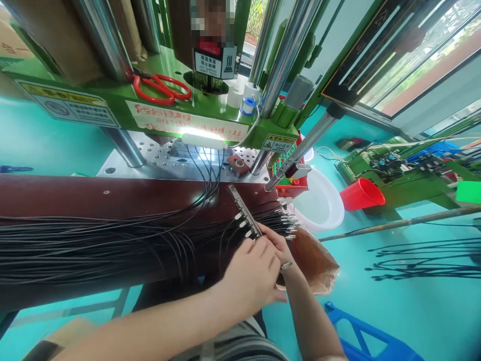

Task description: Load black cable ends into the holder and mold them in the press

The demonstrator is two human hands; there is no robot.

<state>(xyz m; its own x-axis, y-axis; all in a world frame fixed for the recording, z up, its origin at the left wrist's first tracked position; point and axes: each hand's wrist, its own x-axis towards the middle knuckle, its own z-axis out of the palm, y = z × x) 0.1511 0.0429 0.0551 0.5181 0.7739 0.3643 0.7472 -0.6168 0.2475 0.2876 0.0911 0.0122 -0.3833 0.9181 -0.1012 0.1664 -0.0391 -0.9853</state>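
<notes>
A narrow metal bar (243,206) slants over the front of the brown table, with several silver cable connectors (244,223) set along its left side. Black cables run from these connectors to the left. My right hand (277,241) grips the near end of the bar from the right. Over that same end, my left hand (252,268) lies with its fingers curled, covering part of the bar and of my right hand. Whatever its fingertips pinch is hidden. Just right of the bar, a bundle of black cables (268,220) ends in silver plugs (289,225).
A green press (158,118) stands behind the table (56,198), with red-handled scissors (161,89) on its ledge. More black cables (93,245) cover the table's left. A brown bag (319,265), white tub (332,205), red bucket (363,194) and blue stool (364,336) are at right.
</notes>
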